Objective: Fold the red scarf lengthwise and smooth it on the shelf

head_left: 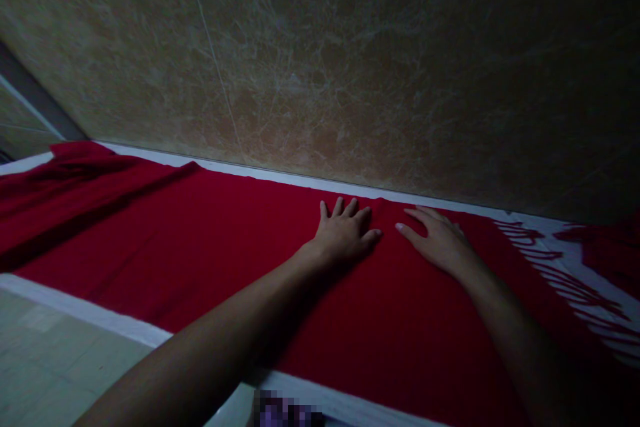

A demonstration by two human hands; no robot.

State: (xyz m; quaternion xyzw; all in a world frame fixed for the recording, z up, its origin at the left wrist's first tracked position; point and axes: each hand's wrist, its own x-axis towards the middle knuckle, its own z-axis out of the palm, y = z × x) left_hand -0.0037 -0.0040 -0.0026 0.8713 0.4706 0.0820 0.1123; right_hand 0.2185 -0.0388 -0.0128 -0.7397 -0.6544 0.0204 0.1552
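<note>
A long red scarf lies spread flat on a white surface against a marbled tile wall. My left hand rests palm down on the cloth near its far edge, fingers spread apart. My right hand lies flat on the cloth just to the right of it, fingers stretched out. Neither hand holds anything. The scarf's red fringe trails over the white surface at the right end.
The brown marbled wall rises right behind the surface. The scarf's left end is bunched in folds. More red cloth sits at the far right. Pale floor tiles show at lower left.
</note>
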